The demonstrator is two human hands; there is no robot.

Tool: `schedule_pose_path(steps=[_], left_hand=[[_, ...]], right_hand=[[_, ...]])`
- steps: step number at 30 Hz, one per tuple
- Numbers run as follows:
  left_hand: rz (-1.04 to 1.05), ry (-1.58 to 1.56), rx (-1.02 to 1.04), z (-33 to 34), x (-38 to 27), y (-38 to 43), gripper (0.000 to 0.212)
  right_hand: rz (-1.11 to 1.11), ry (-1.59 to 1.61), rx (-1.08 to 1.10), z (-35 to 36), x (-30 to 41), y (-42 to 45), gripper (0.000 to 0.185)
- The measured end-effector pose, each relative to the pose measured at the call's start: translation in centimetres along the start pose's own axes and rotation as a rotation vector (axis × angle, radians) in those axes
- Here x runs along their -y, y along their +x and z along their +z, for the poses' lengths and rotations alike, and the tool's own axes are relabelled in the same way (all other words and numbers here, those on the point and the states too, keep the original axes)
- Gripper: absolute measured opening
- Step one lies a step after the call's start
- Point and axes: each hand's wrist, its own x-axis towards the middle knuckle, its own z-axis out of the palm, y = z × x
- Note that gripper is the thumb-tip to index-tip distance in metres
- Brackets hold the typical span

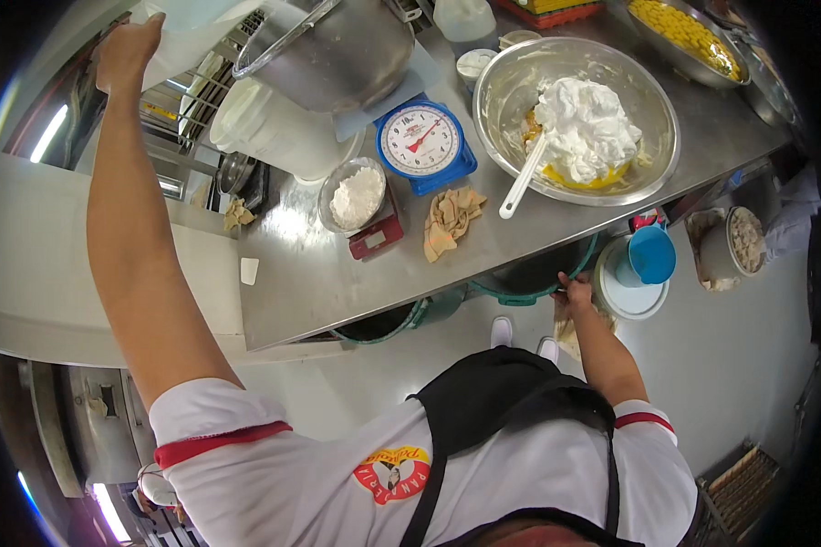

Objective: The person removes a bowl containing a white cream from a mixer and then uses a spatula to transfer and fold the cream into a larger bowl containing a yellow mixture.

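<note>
My left hand (128,55) is raised at the upper left and grips the edge of a pale translucent plastic container (195,41), cut off by the picture's edge. Low on the right, my right hand (576,292) has its fingers around the rim of a green bin (520,297) under the table. On the steel table (301,287), a large metal bowl (496,102) holds white whipped foam (585,126) over a yellow mixture. A white-handled utensil (523,178) leans in it. A bowl of white powder (358,198) rests on a red digital scale (376,236).
A blue dial scale (424,143), a crumpled cloth (451,219), a large metal pot (342,61) and a white bucket (274,130) stand on the table. A metal tray of yellow pieces (684,37) is far right. A blue pitcher (650,254) sits on a lidded white bucket (633,301).
</note>
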Motion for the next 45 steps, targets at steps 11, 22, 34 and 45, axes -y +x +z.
schedule_pose_path(steps=[11, 22, 34, 45], left_hand=[[-0.091, -0.136, 0.093, 1.4, 0.8, 0.3, 0.067], [-0.623, -1.289, 0.145, 1.7, 6.3, -5.1, 0.03], [-0.594, -1.135, 0.928, 3.5, 7.0, -44.2, 0.035], [0.686, -0.956, 1.203, 17.1, -20.3, -70.2, 0.046]], right_hand=[[-0.01, 0.041, 0.022, -0.3, 0.2, -0.4, 0.024], [-0.038, -0.007, 0.167, -0.4, 0.0, 1.2, 0.036], [0.257, 0.134, 0.191, -7.6, -7.0, -4.1, 0.03], [0.219, 0.285, 0.228, -4.9, -6.0, -6.4, 0.022]])
